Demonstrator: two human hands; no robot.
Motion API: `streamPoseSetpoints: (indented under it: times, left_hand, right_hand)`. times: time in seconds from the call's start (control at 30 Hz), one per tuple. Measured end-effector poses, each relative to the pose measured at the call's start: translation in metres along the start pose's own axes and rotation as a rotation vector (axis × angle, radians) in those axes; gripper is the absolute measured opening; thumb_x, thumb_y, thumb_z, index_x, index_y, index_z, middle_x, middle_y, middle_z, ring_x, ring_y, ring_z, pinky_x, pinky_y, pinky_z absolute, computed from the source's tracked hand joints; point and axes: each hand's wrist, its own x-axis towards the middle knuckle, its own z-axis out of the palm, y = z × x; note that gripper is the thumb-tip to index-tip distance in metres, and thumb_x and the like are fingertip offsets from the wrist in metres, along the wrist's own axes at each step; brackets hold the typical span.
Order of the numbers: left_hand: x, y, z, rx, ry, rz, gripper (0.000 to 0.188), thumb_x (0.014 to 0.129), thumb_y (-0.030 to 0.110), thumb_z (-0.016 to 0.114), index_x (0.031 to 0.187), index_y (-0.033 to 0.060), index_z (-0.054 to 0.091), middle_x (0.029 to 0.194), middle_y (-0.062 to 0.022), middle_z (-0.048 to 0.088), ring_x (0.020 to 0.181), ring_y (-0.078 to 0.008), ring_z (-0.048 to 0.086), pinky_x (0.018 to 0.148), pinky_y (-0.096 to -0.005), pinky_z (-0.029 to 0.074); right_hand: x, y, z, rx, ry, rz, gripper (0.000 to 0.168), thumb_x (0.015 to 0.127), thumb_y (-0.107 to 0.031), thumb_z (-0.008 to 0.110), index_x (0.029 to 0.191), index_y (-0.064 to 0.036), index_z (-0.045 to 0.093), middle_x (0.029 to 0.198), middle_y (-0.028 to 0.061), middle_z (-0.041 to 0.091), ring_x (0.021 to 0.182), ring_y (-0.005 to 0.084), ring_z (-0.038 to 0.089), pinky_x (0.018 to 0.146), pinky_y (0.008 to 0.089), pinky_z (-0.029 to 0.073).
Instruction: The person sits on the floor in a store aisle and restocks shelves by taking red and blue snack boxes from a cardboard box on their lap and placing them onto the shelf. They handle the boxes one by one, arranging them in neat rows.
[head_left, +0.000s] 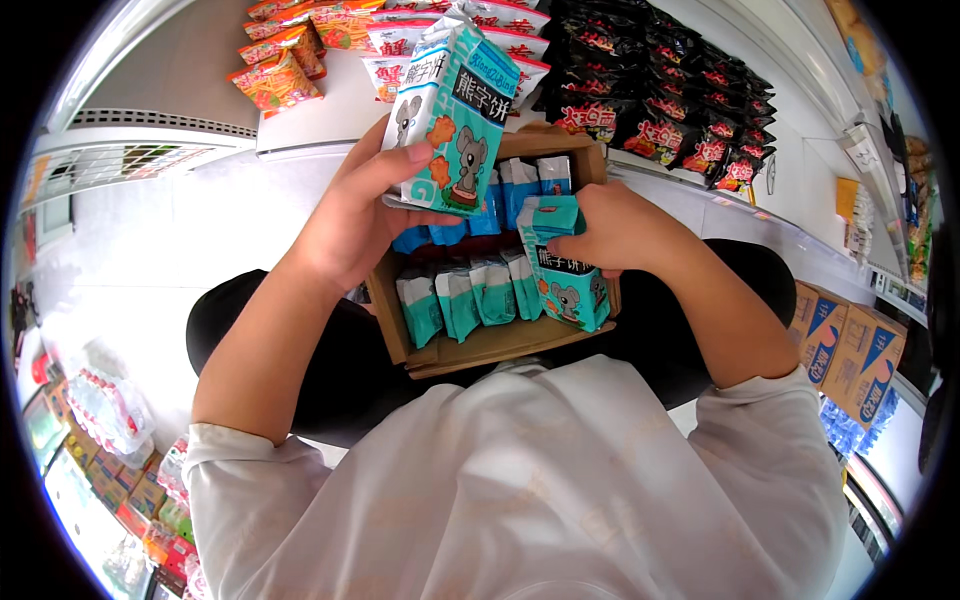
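Observation:
My left hand (352, 202) grips a teal and white snack carton (469, 112) with a koala picture, raised above the far left of an open cardboard box (465, 351). A second teal carton (574, 289) of the same kind is in my right hand (622, 229), tilted over the box's right side, its lower end near the rim. Inside the box, several teal and white packs (493, 292) stand in the near row. Behind them is a row of blue and white packs (519, 191), partly hidden by my left hand and its carton. The box rests between my knees.
A white shelf (315, 131) lies beyond the box. On it are orange snack bags (277, 82), white and red bags (390, 37) and rows of black snack bags (652, 139). Cartons (862, 352) stand at the right, wrapped bottles (109, 405) on the left floor.

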Motion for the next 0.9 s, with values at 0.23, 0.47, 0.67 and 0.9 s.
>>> streamPoseSetpoints:
  times: [0.23,0.47,0.67,0.9]
  left_hand:
    - [0.002,-0.003,-0.001,0.035,0.016,0.003,0.087,0.09,0.045,0.069,0.158,0.0068,0.032,0.147,-0.0154,0.055,0.128,-0.0305,0.06,0.101,-0.0477,0.054]
    - [0.005,-0.005,-0.001,0.057,0.008,-0.008,0.085,0.091,0.045,0.068,0.159,0.007,0.033,0.147,-0.015,0.055,0.128,-0.0301,0.06,0.101,-0.0473,0.053]
    - [0.003,-0.003,0.0,0.052,0.006,-0.008,0.084,0.092,0.044,0.067,0.159,0.0072,0.032,0.147,-0.0149,0.055,0.129,-0.0298,0.059,0.102,-0.047,0.053]
    - [0.0,-0.003,-0.004,0.066,-0.007,-0.005,0.088,0.091,0.044,0.068,0.161,0.0077,0.03,0.149,-0.0152,0.053,0.131,-0.0299,0.057,0.102,-0.0485,0.052]
  right_hand:
    - [0.011,0.03,0.012,-0.231,0.4,-0.424,0.045,0.078,-0.018,0.086,0.117,-0.004,0.069,0.11,0.0215,0.072,0.108,0.0415,0.067,0.093,0.0477,0.054]
    - [0.02,0.024,0.021,-0.491,0.272,-0.478,0.036,0.076,0.003,0.077,0.11,-0.002,0.068,0.107,0.0208,0.071,0.104,0.0412,0.068,0.09,0.0504,0.055]
    - [0.019,0.024,0.023,-0.656,0.37,-0.622,0.035,0.072,0.003,0.078,0.105,-0.003,0.069,0.112,0.0127,0.069,0.116,0.0349,0.064,0.101,0.0527,0.049]
    - [0.012,0.038,0.035,-0.779,0.446,-0.673,0.074,0.048,-0.025,0.097,0.112,-0.004,0.066,0.115,0.013,0.067,0.122,0.0325,0.059,0.12,0.0501,0.036]
